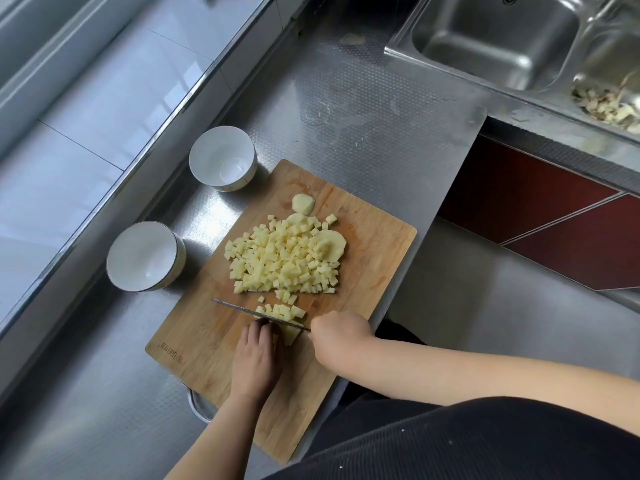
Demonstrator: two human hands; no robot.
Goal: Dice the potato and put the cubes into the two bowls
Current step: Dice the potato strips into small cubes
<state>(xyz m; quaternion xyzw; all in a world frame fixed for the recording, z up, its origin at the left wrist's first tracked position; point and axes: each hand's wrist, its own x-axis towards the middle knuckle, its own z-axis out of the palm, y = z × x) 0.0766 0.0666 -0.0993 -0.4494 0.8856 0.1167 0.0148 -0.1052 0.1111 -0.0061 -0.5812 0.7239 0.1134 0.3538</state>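
Observation:
A wooden cutting board (pixel 207 341) lies on the steel counter. A heap of pale potato cubes (pixel 284 261) covers its middle, with a rounded end piece (pixel 303 203) and a larger uncut slice (pixel 330 244) at the far side. My right hand (pixel 337 332) grips the handle of a knife (pixel 249 310), its blade edge-down across a small bundle of potato strips (pixel 289 332). My left hand (pixel 258 358) holds those strips with curled fingertips just behind the blade. Two white bowls, one far (pixel 207 161) and one near (pixel 131 258), stand left of the board and hold nothing.
A steel sink (pixel 498 39) sits at the upper right, and potato peelings (pixel 609 102) lie in the basin beside it. The counter's front edge runs close along the board's right side. A tiled wall ledge borders the counter on the left.

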